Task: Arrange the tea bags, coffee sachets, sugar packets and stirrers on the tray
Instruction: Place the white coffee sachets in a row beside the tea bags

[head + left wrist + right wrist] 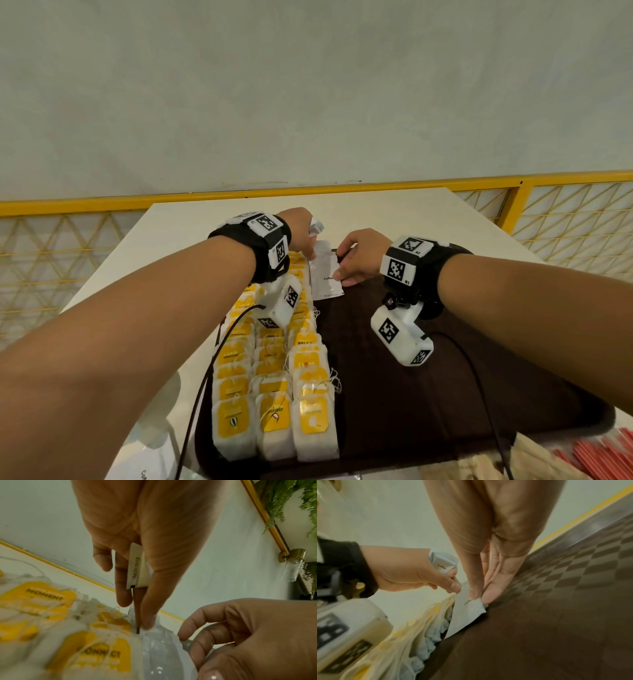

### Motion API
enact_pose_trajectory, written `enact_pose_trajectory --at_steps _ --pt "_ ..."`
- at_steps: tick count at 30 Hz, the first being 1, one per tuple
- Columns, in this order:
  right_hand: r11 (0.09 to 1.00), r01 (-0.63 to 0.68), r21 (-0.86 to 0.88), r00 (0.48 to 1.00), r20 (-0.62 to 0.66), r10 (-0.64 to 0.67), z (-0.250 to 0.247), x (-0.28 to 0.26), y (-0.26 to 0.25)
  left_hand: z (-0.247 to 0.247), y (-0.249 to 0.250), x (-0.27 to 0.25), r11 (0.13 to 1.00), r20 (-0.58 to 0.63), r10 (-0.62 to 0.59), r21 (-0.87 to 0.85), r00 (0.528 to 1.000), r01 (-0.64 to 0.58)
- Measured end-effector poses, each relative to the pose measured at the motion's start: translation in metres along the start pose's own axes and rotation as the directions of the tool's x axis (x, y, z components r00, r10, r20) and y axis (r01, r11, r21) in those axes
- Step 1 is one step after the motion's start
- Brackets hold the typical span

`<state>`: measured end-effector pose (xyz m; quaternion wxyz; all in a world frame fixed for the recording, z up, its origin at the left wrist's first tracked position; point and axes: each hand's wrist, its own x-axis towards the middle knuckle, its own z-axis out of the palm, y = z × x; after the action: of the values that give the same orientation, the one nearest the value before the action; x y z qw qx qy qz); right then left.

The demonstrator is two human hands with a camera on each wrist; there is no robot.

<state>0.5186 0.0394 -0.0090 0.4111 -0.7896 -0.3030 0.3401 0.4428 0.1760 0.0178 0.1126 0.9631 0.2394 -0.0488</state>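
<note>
A dark brown tray point(428, 377) carries three rows of yellow-tagged tea bags point(274, 383) along its left side. At the tray's far end, beside the tea bags, lies a white coffee sachet point(325, 277). My right hand point(342, 272) pinches its right edge between thumb and fingers point(489, 595). My left hand point(308, 251) keeps spare coffee sachets point(443, 562) tucked in its palm, and its fingertips point(149, 622) touch the top left edge of the lying sachet point(159, 646).
Red stirrers point(599, 459) and beige packets point(507, 462) lie off the tray's near right corner. More white sachets point(150, 459) sit on the white table point(205, 219) at lower left. A yellow railing point(342, 188) runs behind the table. Most of the tray's right part is bare.
</note>
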Motion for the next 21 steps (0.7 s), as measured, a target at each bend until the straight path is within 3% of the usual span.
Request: enact_pose_trajectory --at_steps 14,18,21 --pt "0.999 0.042 0.026 0.998 -0.046 -0.041 0.002 0.002 -0.006 -0.014 -0.007 -0.004 0.999 -0.046 -0.034 -0.025 0.998 0.032" --pt "0.995 0.055 -0.087 0.994 -0.087 -0.062 0.003 0.007 -0.005 -0.012 -0.013 -0.004 0.999 -0.043 -0.036 -0.035 0.998 0.034" --pt "0.997 0.058 -0.057 0.992 -0.108 -0.064 0.005 0.008 -0.003 -0.012 -0.015 -0.005 0.998 -0.055 -0.043 -0.055 0.998 0.04"
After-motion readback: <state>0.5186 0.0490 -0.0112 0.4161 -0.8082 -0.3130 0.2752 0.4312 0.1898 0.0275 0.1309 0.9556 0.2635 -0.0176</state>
